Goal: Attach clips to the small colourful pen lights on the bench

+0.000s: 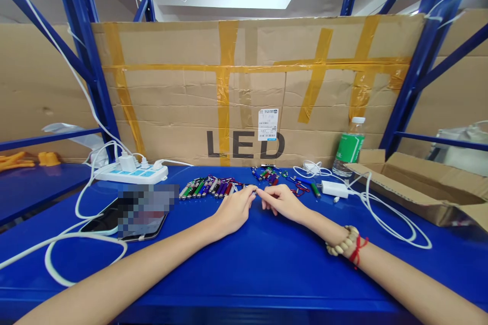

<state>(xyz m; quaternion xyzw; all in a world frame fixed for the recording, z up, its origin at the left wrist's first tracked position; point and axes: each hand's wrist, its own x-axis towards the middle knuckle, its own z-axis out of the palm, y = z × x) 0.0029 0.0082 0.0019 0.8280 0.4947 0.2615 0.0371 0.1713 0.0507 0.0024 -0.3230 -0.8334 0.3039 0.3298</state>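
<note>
My left hand (pixel 235 209) and my right hand (pixel 281 201) rest on the blue table (pixel 244 269), fingertips meeting in a pinch around a small item I cannot make out. A row of small coloured keychain flashlights (pixel 208 188) lies just beyond my left hand. A loose pile of the same small flashlights and clips (pixel 280 179) sits just beyond my right hand. My right wrist wears a bead bracelet and a red string.
A white power strip (pixel 131 172) with plugged chargers and trailing white cables sits at back left, phones (pixel 125 219) at left. A white charger (pixel 334 189), green-labelled bottle (pixel 348 148) and open cardboard box (pixel 419 183) stand at right. A taped cardboard wall marked LED backs the table.
</note>
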